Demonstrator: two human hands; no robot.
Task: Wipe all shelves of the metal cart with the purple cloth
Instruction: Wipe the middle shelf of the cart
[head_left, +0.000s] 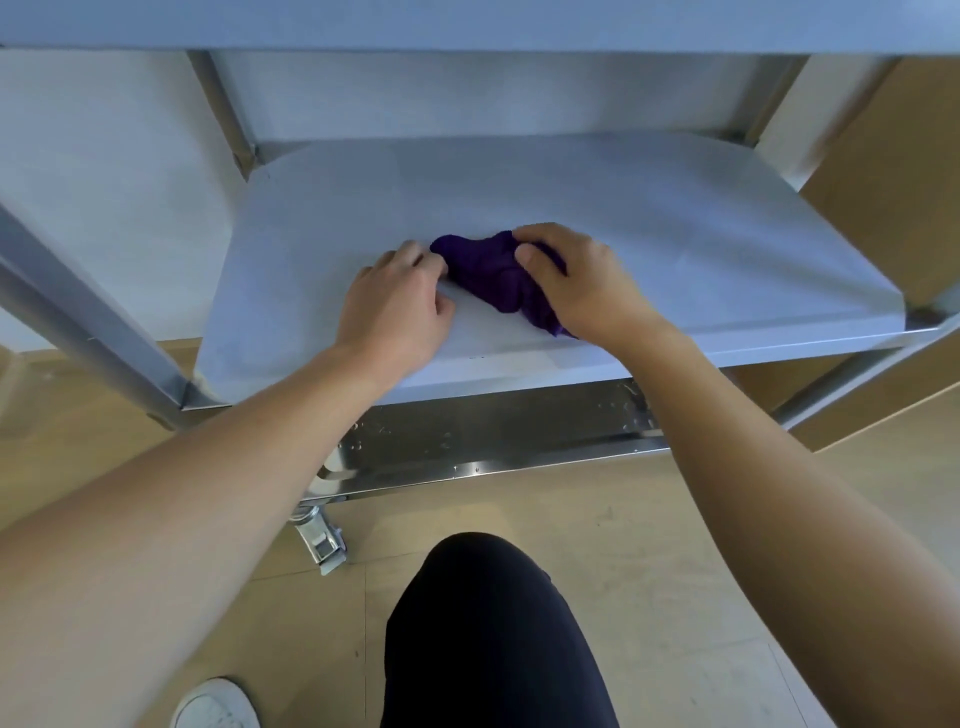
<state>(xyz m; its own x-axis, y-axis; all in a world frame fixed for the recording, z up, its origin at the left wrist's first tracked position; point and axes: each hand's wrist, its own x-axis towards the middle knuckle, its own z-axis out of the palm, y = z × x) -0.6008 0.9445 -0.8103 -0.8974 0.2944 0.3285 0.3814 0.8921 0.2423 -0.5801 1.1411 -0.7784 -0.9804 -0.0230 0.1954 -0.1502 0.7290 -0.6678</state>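
- Starting with the hazards: the purple cloth (488, 270) is wadded into a tight lump on the middle shelf (675, 249) of the metal cart (93, 332), so little of the surface would be covered at a pass, and the far corners could well be missed.
- A tail of the cloth is trailed toward the shelf's front edge under the right wrist. If it is dragged over that edge, the grip could be loosened and the cloth dropped to the floor (675, 571).
- A caster (322, 545) is seen below the cart's front left corner, and whether its brake is set cannot be told. A hard push could roll the cart away.
- The lower shelf (493, 441) is dotted with specks, so work is judged to be left there.
- Now the grip: the cloth is lying near the middle of the shelf, a little toward the front edge, between the two hands.
- The right hand (576, 280) is laid over the cloth's right half, with the fingers curled over the far side and the thumb pressed into the near side. The cloth is firmly gripped.
- The left hand (397, 306) is set at the cloth's left end, its curled fingertips touching the fabric and its thumb kept back on the bare shelf. Whether a fold is pinched there cannot be told.
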